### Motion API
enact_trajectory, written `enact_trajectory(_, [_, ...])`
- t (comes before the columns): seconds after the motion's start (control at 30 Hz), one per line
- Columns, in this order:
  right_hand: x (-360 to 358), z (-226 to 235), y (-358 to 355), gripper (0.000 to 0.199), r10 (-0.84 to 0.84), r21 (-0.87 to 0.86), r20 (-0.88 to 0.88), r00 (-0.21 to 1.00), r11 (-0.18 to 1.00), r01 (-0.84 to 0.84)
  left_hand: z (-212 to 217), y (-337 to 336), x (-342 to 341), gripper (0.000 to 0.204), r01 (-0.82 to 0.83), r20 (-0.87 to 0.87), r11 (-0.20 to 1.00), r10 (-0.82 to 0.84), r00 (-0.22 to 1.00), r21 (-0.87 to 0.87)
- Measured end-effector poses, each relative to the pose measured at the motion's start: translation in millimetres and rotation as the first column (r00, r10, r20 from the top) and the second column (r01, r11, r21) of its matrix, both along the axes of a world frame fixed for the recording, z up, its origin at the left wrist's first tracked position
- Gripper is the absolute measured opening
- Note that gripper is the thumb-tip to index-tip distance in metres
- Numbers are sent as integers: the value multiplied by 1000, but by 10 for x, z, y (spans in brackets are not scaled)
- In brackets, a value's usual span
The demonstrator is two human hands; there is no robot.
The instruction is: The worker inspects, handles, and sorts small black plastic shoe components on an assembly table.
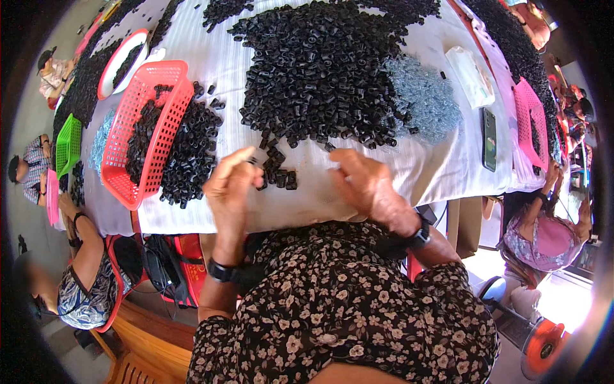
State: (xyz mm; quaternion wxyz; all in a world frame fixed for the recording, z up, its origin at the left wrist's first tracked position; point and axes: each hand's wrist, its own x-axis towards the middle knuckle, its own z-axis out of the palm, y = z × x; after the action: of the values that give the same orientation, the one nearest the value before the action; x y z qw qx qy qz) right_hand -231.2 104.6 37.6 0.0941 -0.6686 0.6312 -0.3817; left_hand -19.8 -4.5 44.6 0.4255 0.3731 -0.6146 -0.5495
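Note:
My left hand (pixel 231 182) is closed in a pinch, with a small black plastic part (pixel 253 160) at its fingertips. My right hand (pixel 369 185) hovers above the white cloth with its fingers bent; motion smears them, and whether they hold anything is unclear. Between the two hands lies a small cluster of black plastic parts (pixel 279 173), close to the left fingertips. A large heap of similar black parts (pixel 313 77) spreads beyond both hands. Beside its right side is a pile of small clear bluish pieces (pixel 425 102).
A red perforated basket (pixel 150 173) partly filled with black parts stands at left, next to a loose pile (pixel 188 153). At right lie a phone (pixel 488 137), a white packet (pixel 470 77) and a pink basket (pixel 527 121). Other people sit along both sides.

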Motion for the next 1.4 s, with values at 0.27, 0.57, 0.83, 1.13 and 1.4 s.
enact_trajectory(0.27, [-145, -211, 61, 11, -128, 6, -99, 987, 992, 129, 161, -720, 666, 21, -287, 114, 906, 336, 935, -312])
enact_trajectory(0.57, [-108, -422, -65, 12, -169, -65, -258, 951, 985, 157, 266, -1060, 1150, 25, -284, 445, 552, 819, 362, -784])
enact_trajectory(0.83, [-60, -431, 2, 18, -242, -120, -52, 969, 965, 235, 259, -1061, 1005, 18, -77, 334, 371, 894, 298, -925])
enact_trajectory(1.13, [-83, -462, 28, 27, -244, -99, -21, 969, 965, 241, -297, -506, -98, 13, 262, 600, 802, 144, 787, -536])
enact_trajectory(1.4, [-94, -431, 20, 18, -266, -112, 3, 964, 958, 264, -282, -504, -284, 19, 309, 644, 821, 91, 760, -480])
